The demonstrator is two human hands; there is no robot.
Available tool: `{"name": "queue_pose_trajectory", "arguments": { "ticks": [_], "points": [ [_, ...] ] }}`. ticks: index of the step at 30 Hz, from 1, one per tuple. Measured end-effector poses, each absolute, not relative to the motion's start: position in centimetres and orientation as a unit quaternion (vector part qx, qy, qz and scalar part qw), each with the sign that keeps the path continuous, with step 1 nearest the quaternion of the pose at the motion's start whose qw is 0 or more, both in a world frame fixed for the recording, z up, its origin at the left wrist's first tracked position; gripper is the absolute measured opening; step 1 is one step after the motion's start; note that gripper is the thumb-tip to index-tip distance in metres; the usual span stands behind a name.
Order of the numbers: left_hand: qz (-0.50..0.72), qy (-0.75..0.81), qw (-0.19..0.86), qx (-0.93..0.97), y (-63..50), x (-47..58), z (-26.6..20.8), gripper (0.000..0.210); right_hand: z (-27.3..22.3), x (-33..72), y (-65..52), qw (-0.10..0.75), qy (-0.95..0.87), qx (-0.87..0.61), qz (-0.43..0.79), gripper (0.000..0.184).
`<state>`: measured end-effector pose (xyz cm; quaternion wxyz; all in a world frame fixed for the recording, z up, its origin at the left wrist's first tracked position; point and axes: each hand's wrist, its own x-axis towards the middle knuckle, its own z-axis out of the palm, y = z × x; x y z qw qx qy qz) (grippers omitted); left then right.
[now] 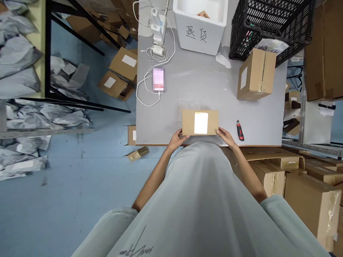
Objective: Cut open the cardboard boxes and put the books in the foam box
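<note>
A small brown cardboard box (188,122) with a white label (200,123) is at the front edge of the grey table (203,82). My left hand (178,139) grips its near left corner, thumb on the front and fingers behind the side. At the opposite end, my right hand (225,136) holds the near right corner in the same way. To the right of that hand lies a red and black utility knife (240,130). Whether the box rests on the table or is slightly raised, I cannot tell.
A taped carton (250,76) stands at the right, by a black plastic crate (270,25). At the back is a white bin (199,35) with handwriting. A phone (158,79) on a white cable and a power strip (159,30) lie left. Cartons (308,200) are stacked lower right.
</note>
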<state>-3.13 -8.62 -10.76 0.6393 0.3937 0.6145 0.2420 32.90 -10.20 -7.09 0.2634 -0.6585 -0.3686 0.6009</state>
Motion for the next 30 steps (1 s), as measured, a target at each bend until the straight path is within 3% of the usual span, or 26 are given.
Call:
{"name": "queue_pose_trajectory", "arguments": {
  "ticks": [5, 15, 19, 30],
  "points": [
    [0.240, 0.624, 0.633, 0.392, -8.3, -2.9, -10.7, 0.093, -6.5, 30.5, -10.7, 0.289, -0.392, -0.629, 0.606, 0.099],
    [0.267, 0.658, 0.491, 0.504, -5.2, -4.1, -5.6, 0.056, -1.8, 30.7, -8.7, 0.276, -0.504, -0.698, 0.427, 0.067],
    [0.234, 0.686, 0.427, 0.540, -3.9, -3.7, -4.0, 0.049, -0.7, 30.3, -6.6, 0.235, -0.540, -0.715, 0.376, 0.064],
    [0.214, 0.733, 0.404, 0.503, -0.7, -2.7, -7.7, 0.048, -3.5, 29.7, -2.8, 0.158, -0.540, -0.750, 0.347, 0.074]
  ]
}}
